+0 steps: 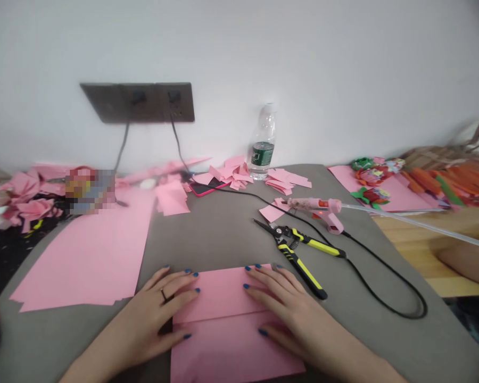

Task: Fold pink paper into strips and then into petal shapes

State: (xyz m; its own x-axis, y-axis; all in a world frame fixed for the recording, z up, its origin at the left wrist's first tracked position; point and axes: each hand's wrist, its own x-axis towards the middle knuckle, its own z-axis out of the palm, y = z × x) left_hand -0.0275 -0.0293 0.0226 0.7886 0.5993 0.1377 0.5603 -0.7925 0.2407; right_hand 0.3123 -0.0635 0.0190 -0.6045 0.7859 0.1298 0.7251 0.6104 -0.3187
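Observation:
A sheet of pink paper [227,340] lies in front of me, its far part folded over toward me so that a crease runs along the far edge. My left hand [165,308] rests flat on the left side of the fold, fingers stretched out, a dark ring on one of them. On the right side, my right hand [285,303] presses down with its fingers spread. Beyond my right hand lie scissors with black and yellow handles [303,266], their blades parted. Behind them sits a pink hot glue gun [319,207] with a long clear glue stick in its back.
A stack of pink sheets [91,260] lies at left. Cut pink pieces [231,173], a phone [209,186] and a water bottle [263,143] stand or lie along the wall. Black cord loops at right. Paper flowers [373,181] rest at far right, near another person's arm [469,260].

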